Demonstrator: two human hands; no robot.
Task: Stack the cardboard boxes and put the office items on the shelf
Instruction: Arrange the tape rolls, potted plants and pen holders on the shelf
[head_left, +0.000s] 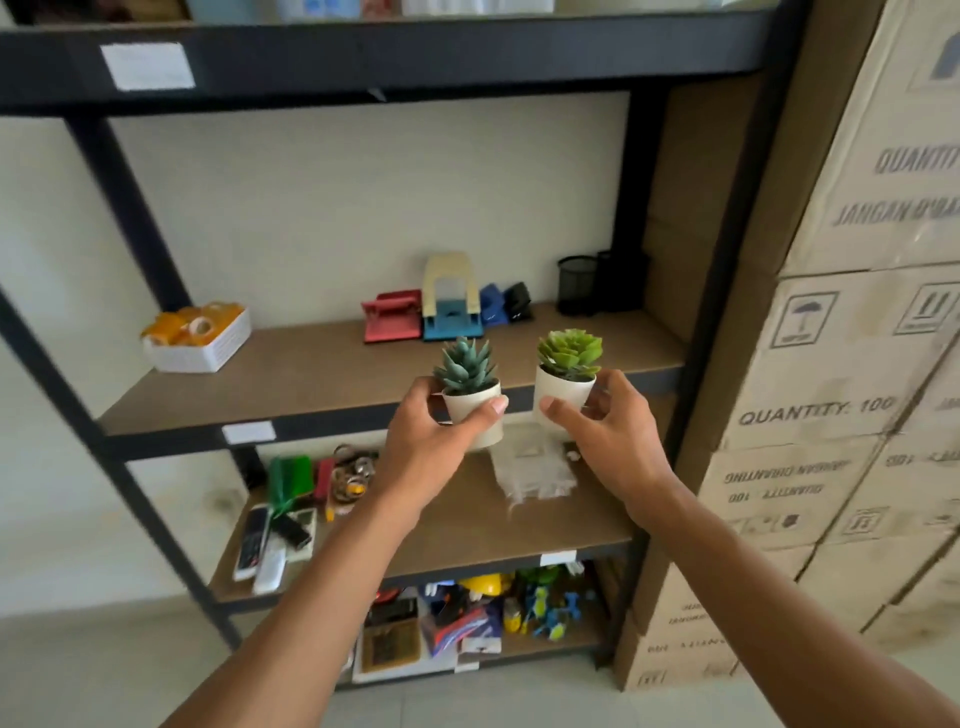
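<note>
At frame centre I see hole punches and a mesh cup on the shelf, cardboard boxes at right; my left hand fingers clamp a blue-green succulent pot, my right hand a green succulent pot, both held before the shelf edge.

Soft, even daylight fills the scene, with no harsh shadows or glare. Motion blur smears the whole frame. Wide-angle distortion bends the shelf posts and the cardboard boxes outward at the edges.
</note>
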